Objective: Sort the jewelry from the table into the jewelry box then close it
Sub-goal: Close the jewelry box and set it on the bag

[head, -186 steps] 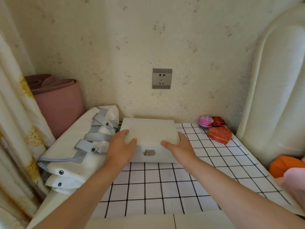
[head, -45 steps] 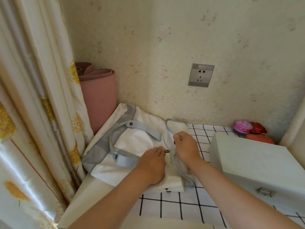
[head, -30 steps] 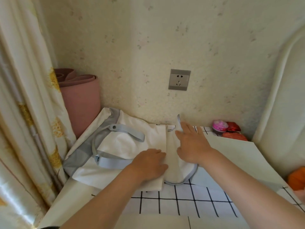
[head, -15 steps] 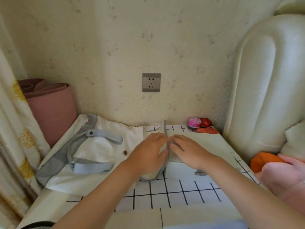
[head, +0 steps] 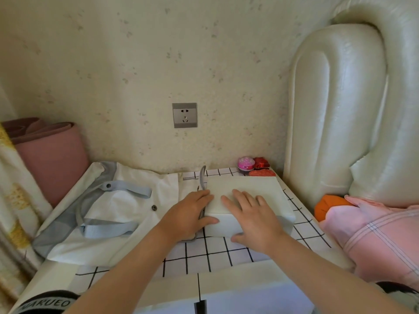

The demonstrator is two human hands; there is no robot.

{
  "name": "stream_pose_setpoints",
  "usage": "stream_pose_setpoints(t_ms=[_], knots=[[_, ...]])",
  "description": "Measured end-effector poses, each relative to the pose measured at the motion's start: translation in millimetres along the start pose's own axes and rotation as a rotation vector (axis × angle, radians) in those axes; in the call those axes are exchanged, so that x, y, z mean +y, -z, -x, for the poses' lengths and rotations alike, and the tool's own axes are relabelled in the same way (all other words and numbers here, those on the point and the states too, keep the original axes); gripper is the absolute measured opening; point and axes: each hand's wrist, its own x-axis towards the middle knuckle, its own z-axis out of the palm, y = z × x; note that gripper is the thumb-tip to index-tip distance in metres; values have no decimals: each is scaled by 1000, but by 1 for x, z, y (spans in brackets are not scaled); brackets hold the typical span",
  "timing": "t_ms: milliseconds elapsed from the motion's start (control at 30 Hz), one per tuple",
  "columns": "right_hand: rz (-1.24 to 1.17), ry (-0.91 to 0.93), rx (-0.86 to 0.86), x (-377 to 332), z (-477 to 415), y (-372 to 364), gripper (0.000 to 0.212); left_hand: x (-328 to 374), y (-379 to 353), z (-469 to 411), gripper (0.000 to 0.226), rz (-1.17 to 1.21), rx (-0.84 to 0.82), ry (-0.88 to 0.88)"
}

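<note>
The jewelry box (head: 240, 182) sits closed at the centre of the frame, on the checked cover of the tabletop (head: 215, 257). The right hand (head: 254, 220) lies flat on its lid with fingers spread and straight and the thumb down over the front face, gripping nothing. It hides whatever catch is there. The left hand (head: 188, 214) is laid against the box's left side, fingers stretched along the edge and thumb across the front, also released rather than clenched.

A grey strap (head: 202, 175) runs between the left hand and the box wall and seems to pass under the box's near corner. That looks like the main hazard. If the box is slid or its lid lifted with the strap pinned, the white bag (head: 127, 205) at centre left could drag along or tip the box.

Just behind the box, at its upper right, stand a round pink case (head: 246, 163) and red cases (head: 261, 163). A lid swinging back might knock them toward the wall. No loose jewelry shows on the tabletop, so pieces may lie in those cases, and small ones could roll off.

The pink cloth (head: 374, 230) at the right edge lies close enough to hide anything that falls there.
</note>
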Motion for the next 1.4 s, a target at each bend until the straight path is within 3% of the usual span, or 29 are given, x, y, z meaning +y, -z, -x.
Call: stream_pose_setpoints(t_ms=[100, 233, 333, 600, 667, 800, 967, 1100, 1167, 1267, 1400], knots=[[20, 12, 82, -2, -1, -7, 119, -3, 4, -7, 74, -10, 90, -58], [106, 24, 120, -4, -5, -12, 113, -5, 8, -15, 55, -14, 78, -75], [112, -13, 124, 2, -7, -14, 110, -6, 6, -15, 58, -14, 81, -63], [120, -21, 166, -3, -8, -18, 102, -6, -7, -13, 105, -132, -3, 84], [120, -21, 194, -7, -7, -19, 102, -7, -6, -15, 102, -189, 95, 67], [120, -87, 215, -4, -10, -14, 113, 6, 2, -21, 74, -331, 277, 30], [134, -108, 195, 7, -20, -5, 108, 18, 9, -29, 68, -41, 201, 226], [125, -112, 254, 11, -23, 0, 95, 21, 9, -25, 53, 542, 153, 293], [128, -103, 295, 13, -24, 5, 92, 21, 8, -21, 58, 785, 130, 360], [161, -82, 380, 12, -24, 16, 86, 13, 7, -21, 76, 949, 62, 439], [146, -84, 491, 13, -24, 40, 83, 15, 18, -19, 49, 1094, -32, 559]])
